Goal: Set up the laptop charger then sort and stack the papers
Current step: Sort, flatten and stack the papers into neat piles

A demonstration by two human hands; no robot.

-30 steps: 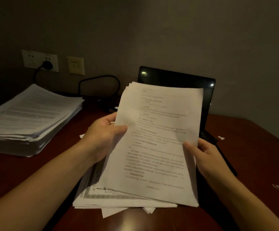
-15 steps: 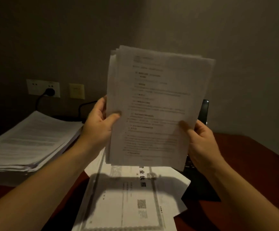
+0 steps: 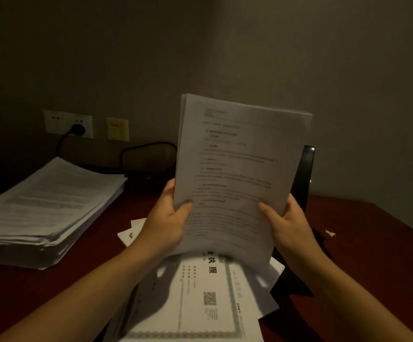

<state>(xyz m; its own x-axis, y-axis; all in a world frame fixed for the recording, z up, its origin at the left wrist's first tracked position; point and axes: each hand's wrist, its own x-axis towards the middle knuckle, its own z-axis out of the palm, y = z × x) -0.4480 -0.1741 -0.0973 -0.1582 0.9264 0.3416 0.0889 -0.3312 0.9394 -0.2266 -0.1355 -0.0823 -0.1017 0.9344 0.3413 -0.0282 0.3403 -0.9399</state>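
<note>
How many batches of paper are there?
3: a tall stack at left, a sheaf held up in the middle, loose sheets lying beneath it. More may be hidden.

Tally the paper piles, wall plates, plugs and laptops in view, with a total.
Paper piles: 3 (held sheaf, left stack, loose pile)
Wall plates: 2 (white plate, yellow plate)
Plug: 1
Laptop: 1
Total: 7
</note>
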